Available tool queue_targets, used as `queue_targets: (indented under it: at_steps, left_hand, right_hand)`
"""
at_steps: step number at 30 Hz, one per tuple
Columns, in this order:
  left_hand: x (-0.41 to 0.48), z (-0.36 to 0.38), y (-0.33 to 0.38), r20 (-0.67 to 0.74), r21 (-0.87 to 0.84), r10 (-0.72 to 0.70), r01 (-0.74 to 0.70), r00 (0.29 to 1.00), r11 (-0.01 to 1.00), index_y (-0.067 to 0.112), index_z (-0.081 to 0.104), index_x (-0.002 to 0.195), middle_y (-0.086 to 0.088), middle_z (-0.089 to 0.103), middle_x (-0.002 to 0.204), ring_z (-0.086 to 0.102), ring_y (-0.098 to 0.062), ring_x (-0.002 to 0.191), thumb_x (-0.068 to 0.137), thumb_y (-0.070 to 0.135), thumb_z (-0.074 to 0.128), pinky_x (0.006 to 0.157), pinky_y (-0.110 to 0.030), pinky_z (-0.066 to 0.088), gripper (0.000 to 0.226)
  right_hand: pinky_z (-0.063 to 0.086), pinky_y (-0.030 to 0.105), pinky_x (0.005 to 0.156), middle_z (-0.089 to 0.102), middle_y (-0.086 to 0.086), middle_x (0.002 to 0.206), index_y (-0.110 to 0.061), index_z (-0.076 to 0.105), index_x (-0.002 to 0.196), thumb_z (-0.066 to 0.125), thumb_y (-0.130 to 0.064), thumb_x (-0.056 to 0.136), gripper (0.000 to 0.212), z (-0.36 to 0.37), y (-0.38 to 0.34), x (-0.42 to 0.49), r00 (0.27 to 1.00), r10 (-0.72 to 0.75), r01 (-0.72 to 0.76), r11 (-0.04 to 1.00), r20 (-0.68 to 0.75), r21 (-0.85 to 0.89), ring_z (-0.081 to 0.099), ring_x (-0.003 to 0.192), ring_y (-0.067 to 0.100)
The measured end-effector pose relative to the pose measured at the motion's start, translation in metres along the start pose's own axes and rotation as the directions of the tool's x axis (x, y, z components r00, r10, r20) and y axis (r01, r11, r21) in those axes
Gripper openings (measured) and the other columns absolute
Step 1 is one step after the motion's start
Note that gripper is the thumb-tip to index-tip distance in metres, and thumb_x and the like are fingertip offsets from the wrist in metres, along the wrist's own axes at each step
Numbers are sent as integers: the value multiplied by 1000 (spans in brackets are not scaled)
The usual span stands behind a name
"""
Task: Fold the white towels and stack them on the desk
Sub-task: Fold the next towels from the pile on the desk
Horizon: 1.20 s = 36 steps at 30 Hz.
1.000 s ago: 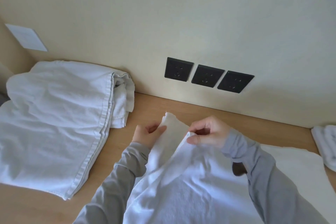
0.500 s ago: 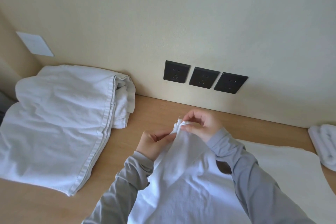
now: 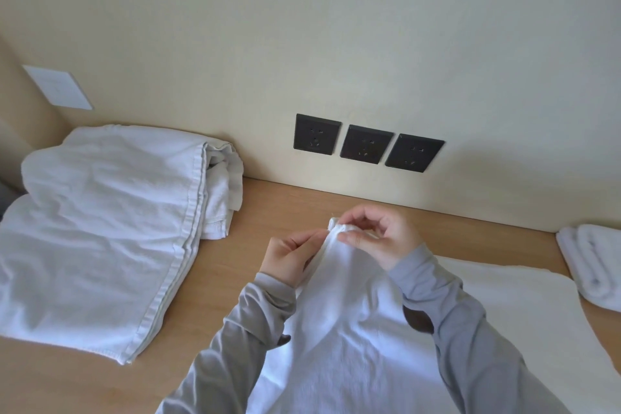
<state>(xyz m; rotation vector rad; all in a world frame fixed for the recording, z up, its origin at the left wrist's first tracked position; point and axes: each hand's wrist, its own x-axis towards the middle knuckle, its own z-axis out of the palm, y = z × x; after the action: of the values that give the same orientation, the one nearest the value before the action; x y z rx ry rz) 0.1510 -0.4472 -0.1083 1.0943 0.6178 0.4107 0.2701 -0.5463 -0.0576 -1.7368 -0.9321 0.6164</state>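
White towel (image 3: 353, 329) raised over the desk centre, its top corner bunched | right hand (image 3: 379, 239) pinches that corner, left hand (image 3: 289, 259) nips the edge beside it | advice: match corners squarely before laying flat | wooden desk (image 3: 285, 205) holds folded linen (image 3: 100, 228) left, rolled towels (image 3: 594, 262) right | cream wall, three black sockets (image 3: 366, 143)

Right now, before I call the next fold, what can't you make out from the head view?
- Held towel: lower part cut off by the bottom edge; both sleeves cover its sides.
- Its corner: bunched under the right hand and left hand, so alignment is hidden.
- Rolled towels: cut off by the right edge; count unclear.
- Folded pile: left side cut off; layers uncountable.
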Motion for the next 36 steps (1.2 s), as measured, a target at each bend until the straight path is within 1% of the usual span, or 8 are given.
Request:
queue_targets:
  at_steps: [6, 9, 12, 16, 18, 23, 29, 36]
  left_hand:
    - [-2, -4, -3, 17, -16, 43, -43, 999, 999, 11, 77, 83, -12, 72, 81, 64, -23, 81, 86, 9, 59, 75, -32, 49, 19]
    - [-2, -8, -2, 71, 25, 48, -50, 996, 998, 18, 79, 77, -10, 73, 82, 64, -20, 80, 76, 25, 63, 76, -33, 49, 18]
    - [-1, -11, -2, 102, 85, 58, -67, 993, 994, 6, 76, 85, -18, 69, 87, 59, -24, 84, 79, 23, 61, 78, -38, 45, 24]
    - [-4, -24, -3, 72, 188, 65, -78, 995, 979, -1, 69, 108, 2, 74, 92, 65, -3, 83, 88, 3, 58, 76, -17, 48, 23]
    - [-12, -37, -5, 80, 252, 89, -107, 993, 962, 13, 69, 110, 4, 73, 103, 66, -1, 90, 85, -1, 62, 83, -17, 50, 29]
    - [-39, -41, -31, 293, 409, 176, -289, 940, 865, 25, 61, 124, 13, 62, 127, 53, -5, 123, 81, 15, 72, 104, -18, 38, 46]
    - [-44, -33, -46, 146, 512, 266, -303, 953, 804, 38, 65, 109, 27, 62, 116, 56, 4, 113, 77, 21, 75, 97, -11, 39, 38]
    - [-35, -32, -49, 117, 658, 138, -181, 984, 731, 44, 55, 101, 18, 63, 105, 56, 7, 97, 69, 33, 81, 82, -4, 39, 43]
  right_hand:
    - [48, 37, 87, 63, -5, 102, -22, 59, 75, 70, 6, 75, 30, 2, 7, 3, 999, -21, 21, 1000, 29, -23, 61, 96, 14]
    - [47, 22, 78, 65, -4, 88, -21, 54, 85, 67, 0, 81, 25, -2, 10, 4, 988, 53, -49, 998, 148, -24, 60, 79, 1]
    - [44, 13, 71, 63, -5, 76, -23, 61, 102, 71, -6, 79, 30, -6, 13, 7, 980, 99, -81, 991, 174, -110, 56, 68, 0]
    - [45, 21, 71, 67, 7, 74, -9, 69, 83, 71, 0, 77, 11, -15, 10, 12, 999, 16, -10, 992, 49, -126, 56, 72, 12]
    - [41, 13, 61, 60, -9, 60, -17, 66, 75, 68, 5, 78, 22, -26, 9, 12, 1000, -10, 9, 999, -21, -53, 50, 59, 1]
    - [39, 8, 59, 61, -12, 56, -14, 63, 74, 65, 10, 78, 25, -41, 9, 10, 998, -15, 16, 1000, -55, 26, 49, 55, -3]
    - [39, 15, 60, 54, 11, 68, -13, 64, 75, 67, 7, 76, 20, -45, 8, 3, 999, -6, 10, 998, -54, 66, 46, 64, 17]
    - [39, 26, 64, 59, 19, 75, -12, 64, 75, 67, 3, 76, 15, -50, 10, 0, 998, -11, 14, 999, -68, 45, 50, 71, 24]
